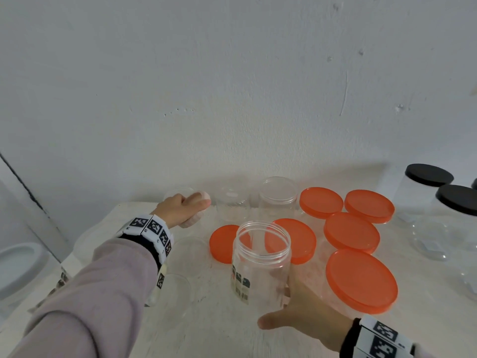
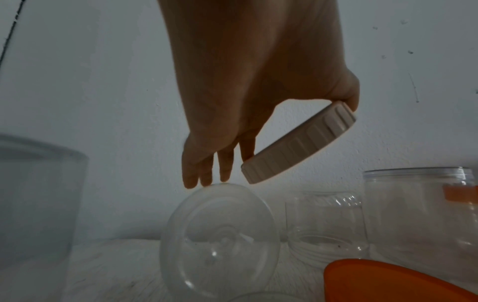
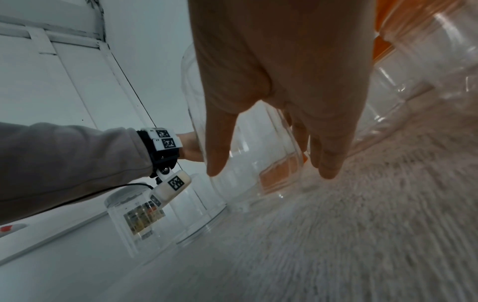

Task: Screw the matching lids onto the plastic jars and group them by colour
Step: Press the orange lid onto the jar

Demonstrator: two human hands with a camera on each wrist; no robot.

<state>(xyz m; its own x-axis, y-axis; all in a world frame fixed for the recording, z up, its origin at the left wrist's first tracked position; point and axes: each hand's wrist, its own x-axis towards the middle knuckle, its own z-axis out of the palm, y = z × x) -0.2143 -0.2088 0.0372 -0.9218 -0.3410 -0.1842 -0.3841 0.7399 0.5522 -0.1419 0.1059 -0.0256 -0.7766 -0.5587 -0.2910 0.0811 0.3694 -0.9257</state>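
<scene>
Here a pale table (image 1: pixel 232 332) meets a scuffed white wall (image 1: pixel 232 86); left hand (image 1: pixel 178 209) pinches a white lid (image 2: pixel 297 143), right hand (image 1: pixel 307 319) spread beside an open jar (image 1: pixel 260 259).

We face a pale grey-white wall (image 1: pixel 232 86), plainly painted, with small chips and scuffs and a thin curved scratch (image 1: pixel 344 94) toward the right. A row of tiny dark specks (image 1: pixel 180 110) sits near its middle. Below it a white table (image 1: pixel 227 329) with a rough, grainy top runs from near us to the wall. At far left a dark line (image 1: pixel 23 184) slants down the wall's edge. The light is soft and even, with faint shadows.
</scene>
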